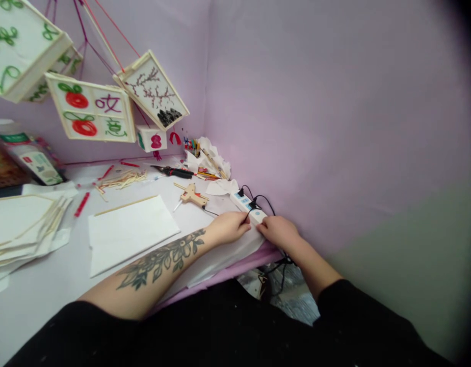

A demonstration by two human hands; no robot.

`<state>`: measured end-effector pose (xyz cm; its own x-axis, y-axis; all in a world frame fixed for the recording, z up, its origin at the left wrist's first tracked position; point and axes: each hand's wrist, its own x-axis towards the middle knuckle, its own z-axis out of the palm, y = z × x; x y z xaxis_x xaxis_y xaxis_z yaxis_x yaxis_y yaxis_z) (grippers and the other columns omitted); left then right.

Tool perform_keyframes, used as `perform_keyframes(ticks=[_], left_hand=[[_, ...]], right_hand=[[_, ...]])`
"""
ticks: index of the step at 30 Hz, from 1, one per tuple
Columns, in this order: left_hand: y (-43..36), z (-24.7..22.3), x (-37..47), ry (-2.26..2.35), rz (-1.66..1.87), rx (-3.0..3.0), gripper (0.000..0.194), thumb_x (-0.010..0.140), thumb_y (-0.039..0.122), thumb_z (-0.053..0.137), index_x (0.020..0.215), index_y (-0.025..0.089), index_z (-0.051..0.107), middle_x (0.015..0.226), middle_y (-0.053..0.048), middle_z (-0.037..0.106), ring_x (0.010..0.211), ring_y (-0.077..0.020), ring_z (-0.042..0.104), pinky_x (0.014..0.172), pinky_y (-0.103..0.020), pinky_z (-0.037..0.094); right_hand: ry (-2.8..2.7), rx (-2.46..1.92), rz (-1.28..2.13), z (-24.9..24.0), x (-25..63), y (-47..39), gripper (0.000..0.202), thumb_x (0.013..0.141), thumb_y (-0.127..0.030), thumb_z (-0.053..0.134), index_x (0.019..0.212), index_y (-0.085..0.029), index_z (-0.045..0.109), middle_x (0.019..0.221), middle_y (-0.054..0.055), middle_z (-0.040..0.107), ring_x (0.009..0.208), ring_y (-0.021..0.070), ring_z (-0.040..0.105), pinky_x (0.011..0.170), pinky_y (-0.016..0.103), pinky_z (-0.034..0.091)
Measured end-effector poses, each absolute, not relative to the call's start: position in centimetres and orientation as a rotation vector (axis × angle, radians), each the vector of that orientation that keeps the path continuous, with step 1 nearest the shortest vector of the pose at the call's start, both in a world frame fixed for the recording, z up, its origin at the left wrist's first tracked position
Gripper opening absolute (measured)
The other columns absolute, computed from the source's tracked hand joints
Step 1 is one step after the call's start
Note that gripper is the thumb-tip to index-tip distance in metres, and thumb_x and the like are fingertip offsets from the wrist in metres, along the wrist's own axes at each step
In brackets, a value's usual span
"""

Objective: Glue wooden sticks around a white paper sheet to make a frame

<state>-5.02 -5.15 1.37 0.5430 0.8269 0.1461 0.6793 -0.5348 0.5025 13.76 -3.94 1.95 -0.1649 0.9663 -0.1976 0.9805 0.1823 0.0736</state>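
At the table's right edge lies a white power strip (241, 201) with black plugs (253, 204) in it. My left hand (231, 227) is closed beside its near end, and a thin black cord (249, 213) runs from a plug into the fingers. My right hand (280, 230) has its curled fingers on the near end of the strip; the fingertips are partly hidden. Left of the strip, a beige hot glue gun (190, 195) rests on the table, its cord passing behind my left hand.
A white panel (130, 234) lies in front, with stacked paper frames (25, 224) farther left. Pliers (172, 172), wooden sticks (124, 179) and crumpled paper (208, 155) sit at the back. Decorated lantern panels (94, 109) hang above. The wall (315, 127) closes off the right.
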Motion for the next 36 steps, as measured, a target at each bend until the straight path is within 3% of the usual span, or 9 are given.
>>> perform_keyframes(ticks=[11,24,29,36], left_hand=[[-6.8,0.2,-5.8,1.283,0.364,2.553,0.024,0.086,0.030,0.045,0.099,0.017,0.061,0.096,-0.009,0.068,0.088,-0.0240,0.064,0.075,-0.032,0.048],[-7.4,0.2,-6.3,1.279,0.319,2.623,0.023,0.088,0.028,0.044,0.097,0.018,0.061,0.093,-0.010,0.067,0.089,-0.0234,0.061,0.077,-0.033,0.047],[-8.1,0.8,-6.7,1.320,0.283,2.690,0.023,0.088,0.026,0.041,0.090,0.015,0.062,0.088,-0.011,0.067,0.088,-0.0250,0.062,0.078,-0.036,0.047],[-8.6,0.8,-7.4,1.449,0.313,2.595,0.030,0.087,0.027,0.044,0.112,0.015,0.055,0.097,-0.012,0.068,0.090,-0.0252,0.063,0.078,-0.036,0.047]], right_hand=[[2.254,1.785,-0.138,2.7,14.8,-3.3,0.033,0.086,-0.035,0.048,0.093,-0.014,0.071,0.093,0.015,0.069,0.087,0.0241,0.064,0.070,0.030,0.044],[2.191,1.837,-0.063,2.9,15.0,-3.0,0.035,0.083,-0.041,0.054,0.095,-0.012,0.071,0.095,0.017,0.069,0.086,0.0257,0.065,0.069,0.030,0.046],[2.217,1.773,-0.072,2.8,15.2,-3.1,0.031,0.081,-0.037,0.056,0.094,-0.013,0.071,0.094,0.016,0.069,0.086,0.0262,0.064,0.068,0.031,0.046],[2.202,1.701,-0.083,3.2,15.7,-3.3,0.029,0.079,-0.031,0.054,0.093,-0.013,0.071,0.091,0.016,0.069,0.084,0.0262,0.064,0.066,0.031,0.045]])
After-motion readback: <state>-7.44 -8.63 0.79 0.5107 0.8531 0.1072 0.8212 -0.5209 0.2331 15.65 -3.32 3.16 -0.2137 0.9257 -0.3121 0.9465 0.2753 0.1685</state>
